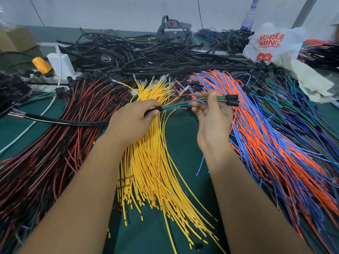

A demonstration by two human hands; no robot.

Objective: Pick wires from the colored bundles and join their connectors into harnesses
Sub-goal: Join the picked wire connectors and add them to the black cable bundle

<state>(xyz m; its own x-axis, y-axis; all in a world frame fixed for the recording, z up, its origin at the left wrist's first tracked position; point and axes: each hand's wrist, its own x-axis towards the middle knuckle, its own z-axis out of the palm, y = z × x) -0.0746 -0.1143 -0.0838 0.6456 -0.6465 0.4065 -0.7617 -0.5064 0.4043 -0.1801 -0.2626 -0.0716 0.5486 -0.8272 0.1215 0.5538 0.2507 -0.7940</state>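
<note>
The part-built harness, a black sleeved cable point(73, 122) with thin green, red and brown wires point(183, 104) fanning out of its end, hangs in the air just above the far end of the yellow wire bundle point(152, 162). Two small black plastic connectors point(232, 100) finish those wires, off to the right of the yellow bundle. The left hand point(132, 118) has its fingers curled round the mouth of the sleeve, where the loose wires emerge. The right hand point(212, 114) lies palm up with fingers half spread, the thumb pressing the wires down near the connectors.

These wires look light and limp (they sag and splay wherever unsupported), so the rigid connector bodies seem the best place to take hold for joining; pulling on the thin insulation could strain the crimped ends.

Left of the yellow bundle lies the red-and-black wire bundle point(55, 143); right of it, the orange-and-blue wire bundle point(271, 143), all on a dark green table mat point(183, 143). Beyond the yellow bundle sits a heap of black sleeved cables point(146, 55). Far right of it, a white plastic bag with red lettering point(275, 46) is crumpled shut; I cannot tell its contents.
</note>
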